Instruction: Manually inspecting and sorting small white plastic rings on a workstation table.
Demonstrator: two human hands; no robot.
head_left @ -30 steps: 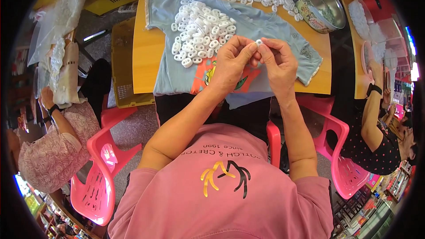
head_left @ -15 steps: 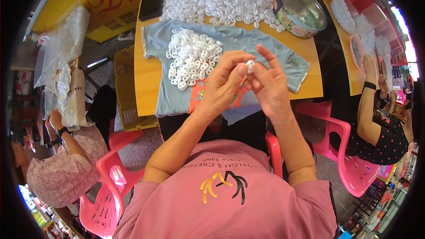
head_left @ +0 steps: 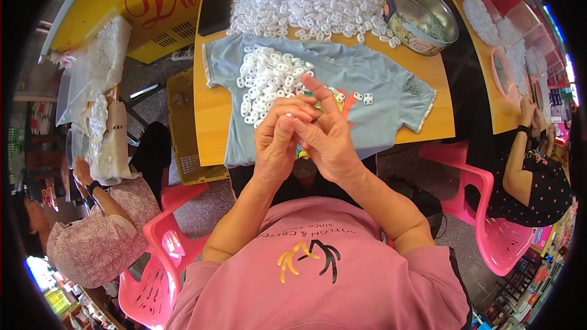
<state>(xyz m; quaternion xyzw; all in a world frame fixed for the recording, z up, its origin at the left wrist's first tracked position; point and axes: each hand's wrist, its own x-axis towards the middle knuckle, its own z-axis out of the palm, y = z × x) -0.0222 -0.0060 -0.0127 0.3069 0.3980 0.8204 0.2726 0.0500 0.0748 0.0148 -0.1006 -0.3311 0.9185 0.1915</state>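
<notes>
My left hand (head_left: 276, 140) and my right hand (head_left: 330, 143) meet over the near edge of a light-blue T-shirt (head_left: 367, 67) spread on the table. Their thumbs and fingers press together around a small white plastic piece (head_left: 288, 115), of which only a sliver shows between the thumb tips. The right index finger stretches up, away from the pinch. Just beyond my hands, a heap of white oval two-hole pieces (head_left: 269, 79) lies on the shirt. A few pieces (head_left: 368, 98) lie apart to the right, on its red print.
A larger pile of white pieces (head_left: 306, 0) covers the back of the wooden table (head_left: 211, 128). At back right stands a round tin (head_left: 422, 18) with small metal parts; a black phone (head_left: 215, 9) lies at back left. Co-workers sit at both sides on pink chairs (head_left: 483, 208).
Both hands have moved left and nearer to me, closing together so the white piece is mostly covered. Loose pieces right of them on the shirt are now uncovered. The view has shifted slightly.
</notes>
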